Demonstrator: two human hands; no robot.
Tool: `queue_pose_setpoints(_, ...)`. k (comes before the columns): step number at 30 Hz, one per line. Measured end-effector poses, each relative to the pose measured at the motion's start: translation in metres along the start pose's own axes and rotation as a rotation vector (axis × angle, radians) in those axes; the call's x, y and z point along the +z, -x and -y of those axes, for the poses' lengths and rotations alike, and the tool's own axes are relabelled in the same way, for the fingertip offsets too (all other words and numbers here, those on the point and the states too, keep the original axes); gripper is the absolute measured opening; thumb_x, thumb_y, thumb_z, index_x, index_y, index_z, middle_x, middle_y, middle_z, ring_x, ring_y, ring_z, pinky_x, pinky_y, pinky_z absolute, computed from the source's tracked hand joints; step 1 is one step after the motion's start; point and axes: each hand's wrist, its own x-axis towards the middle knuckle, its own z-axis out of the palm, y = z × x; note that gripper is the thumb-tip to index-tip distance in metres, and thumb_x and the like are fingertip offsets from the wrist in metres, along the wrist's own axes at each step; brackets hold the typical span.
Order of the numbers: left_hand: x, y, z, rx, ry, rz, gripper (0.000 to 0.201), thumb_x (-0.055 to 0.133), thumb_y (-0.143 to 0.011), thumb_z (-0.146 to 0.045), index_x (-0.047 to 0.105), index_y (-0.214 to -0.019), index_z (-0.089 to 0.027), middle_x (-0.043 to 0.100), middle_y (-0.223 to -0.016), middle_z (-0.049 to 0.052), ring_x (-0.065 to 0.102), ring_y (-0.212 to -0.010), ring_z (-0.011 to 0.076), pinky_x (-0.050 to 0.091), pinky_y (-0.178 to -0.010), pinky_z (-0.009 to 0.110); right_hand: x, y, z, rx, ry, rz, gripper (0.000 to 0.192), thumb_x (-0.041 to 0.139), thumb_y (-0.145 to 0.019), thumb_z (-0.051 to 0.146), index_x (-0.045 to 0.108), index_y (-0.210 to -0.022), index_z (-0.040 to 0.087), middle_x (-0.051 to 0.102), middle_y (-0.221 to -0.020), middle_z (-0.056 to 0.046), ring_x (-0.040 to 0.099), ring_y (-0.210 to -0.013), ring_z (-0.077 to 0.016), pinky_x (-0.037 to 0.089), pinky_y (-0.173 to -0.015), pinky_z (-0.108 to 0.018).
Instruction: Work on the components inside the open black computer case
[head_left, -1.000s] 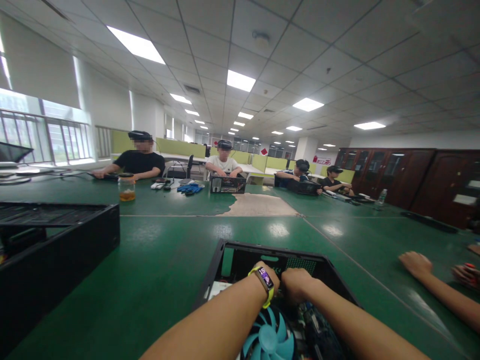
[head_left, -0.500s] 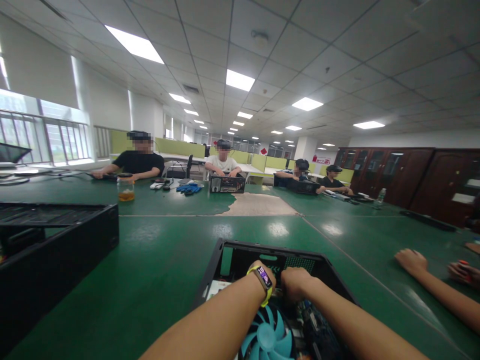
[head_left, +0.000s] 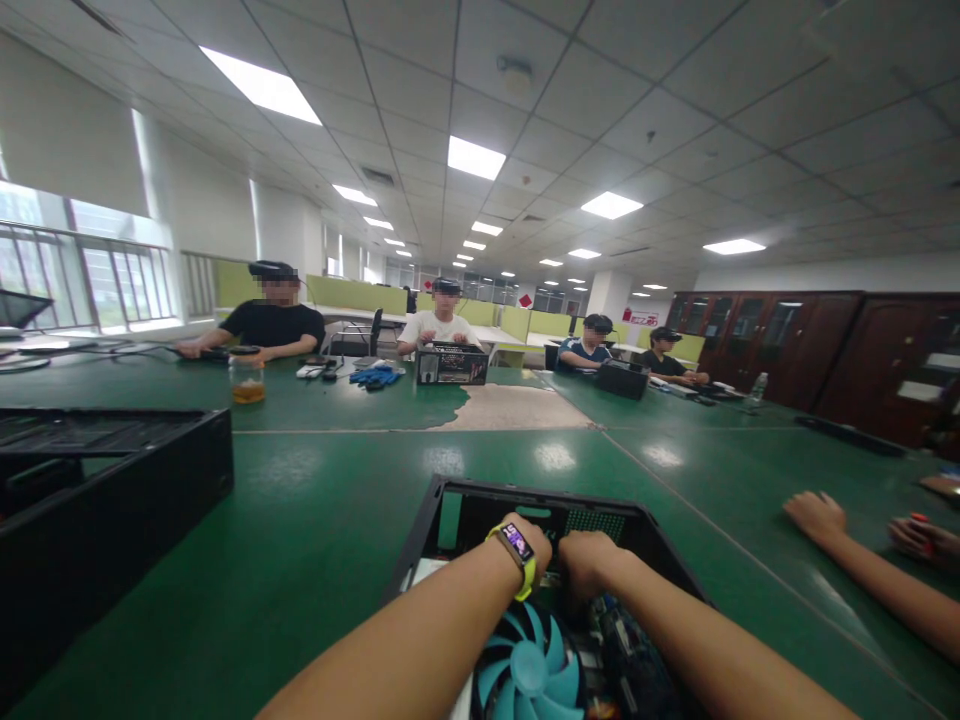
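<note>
The case [head_left: 551,493] is lying open on the table [head_left: 322,560], its fan [head_left: 529,668] facing up. Beyond the fan, the left hand [head_left: 538,543] and right hand [head_left: 589,560] are sitting close together inside; their fingers are hiding from view, so I cannot tell whether they are grasping anything. Working well here probably means keeping the wristband [head_left: 516,543] clear of the blades and using light, even force.

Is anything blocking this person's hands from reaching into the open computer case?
Nothing visible does: the left hand and right hand both reach into the black case, beyond the teal fan. What they touch there is hidden.
</note>
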Motion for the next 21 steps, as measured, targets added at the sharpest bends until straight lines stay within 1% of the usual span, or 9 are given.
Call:
queue_pose_setpoints(2,-0.019,0.017,0.006,0.062,0.039,-0.051,0.041,0.071,-0.069,-0.042,0.07,-0.1,-0.015,0.07,-0.099,0.018,0.065,-0.092,0.0339,0.053,-0.078,0.046,-0.004,0.003,-0.002,-0.007,-0.025,0.016,0.061,0.08,-0.048,0.042,0.07,-0.103,0.019,0.069,-0.106,-0.012,0.064,-0.097,-0.0308,0.052,-0.08,-0.038)
queue_pose_setpoints(5,-0.041,0.072,0.03,0.228,0.248,-0.349,0.051,0.065,-0.073,-0.055,0.066,-0.111,-0.02,0.067,-0.109,0.013,0.06,-0.103,0.0305,0.047,-0.09,0.043,-0.012,0.013,-0.006,-0.02,-0.067,0.007,0.062,0.078,-0.048,0.05,0.07,-0.103,0.021,0.07,-0.104,-0.011,0.064,-0.096,-0.0319,0.052,-0.078,-0.039)
queue_pose_setpoints(8,-0.02,0.149,0.068,0.245,0.625,-0.666,0.082,0.066,-0.068,-0.063,0.041,-0.138,-0.028,0.042,-0.143,0.008,0.038,-0.13,0.0281,0.029,-0.108,0.044,-0.021,0.029,-0.01,-0.038,-0.128,-0.087,0.059,0.072,-0.055,0.056,0.07,-0.103,0.023,0.069,-0.104,-0.01,0.064,-0.096,-0.032,0.05,-0.078,-0.038)
queue_pose_setpoints(10,0.024,0.194,0.089,0.155,0.919,-0.658,0.109,0.066,-0.058,-0.072,0.015,-0.146,-0.033,0.018,-0.155,0.006,0.023,-0.138,0.0315,0.021,-0.11,0.05,-0.027,0.045,-0.01,-0.09,-0.201,-0.17,0.056,0.066,-0.063,0.058,0.068,-0.107,0.023,0.068,-0.107,-0.01,0.062,-0.099,-0.031,0.049,-0.081,-0.038)
queue_pose_setpoints(11,0.05,0.211,0.095,0.132,1.047,-0.607,0.117,0.067,-0.052,-0.074,0.011,-0.147,-0.035,0.014,-0.156,0.005,0.021,-0.139,0.0328,0.02,-0.11,0.051,-0.031,0.054,-0.009,-0.127,-0.247,-0.207,0.055,0.063,-0.067,0.059,0.067,-0.109,0.024,0.068,-0.109,-0.009,0.062,-0.101,-0.03,0.048,-0.083,-0.037)
queue_pose_setpoints(13,0.1,0.232,0.098,0.106,1.222,-0.473,0.127,0.071,-0.044,-0.074,0.007,-0.146,-0.036,0.013,-0.156,0.005,0.019,-0.14,0.0332,0.015,-0.111,0.052,-0.037,0.076,-0.004,-0.209,-0.356,-0.278,0.055,0.058,-0.073,0.059,0.065,-0.114,0.023,0.067,-0.112,-0.008,0.061,-0.102,-0.0273,0.046,-0.087,-0.036)
queue_pose_setpoints(15,0.134,0.236,0.09,0.093,1.289,-0.365,0.134,0.08,-0.041,-0.063,0.002,-0.146,-0.037,0.015,-0.156,0.006,0.019,-0.14,0.0327,0.009,-0.112,0.053,-0.041,0.101,0.005,-0.275,-0.468,-0.336,0.056,0.056,-0.076,0.058,0.063,-0.118,0.023,0.065,-0.115,-0.007,0.06,-0.105,-0.025,0.045,-0.091,-0.034)
queue_pose_setpoints(17,0.145,0.231,0.077,0.111,1.293,-0.323,0.138,0.086,-0.043,-0.051,-0.004,-0.146,-0.036,0.015,-0.156,0.007,0.017,-0.14,0.0325,0.003,-0.112,0.054,-0.041,0.128,0.016,-0.296,-0.554,-0.385,0.055,0.055,-0.077,0.057,0.062,-0.12,0.023,0.064,-0.119,-0.007,0.058,-0.109,-0.0241,0.043,-0.096,-0.034)
queue_pose_setpoints(21,0.131,0.218,0.063,0.26,1.309,-0.332,0.137,0.085,-0.048,-0.047,-0.009,-0.147,-0.032,0.012,-0.156,0.009,0.011,-0.141,0.035,0.001,-0.113,0.053,-0.025,0.182,0.036,-0.262,-0.645,-0.461,0.053,0.055,-0.078,0.059,0.059,-0.122,0.029,0.06,-0.125,-0.004,0.053,-0.116,-0.0234,0.04,-0.101,-0.038)
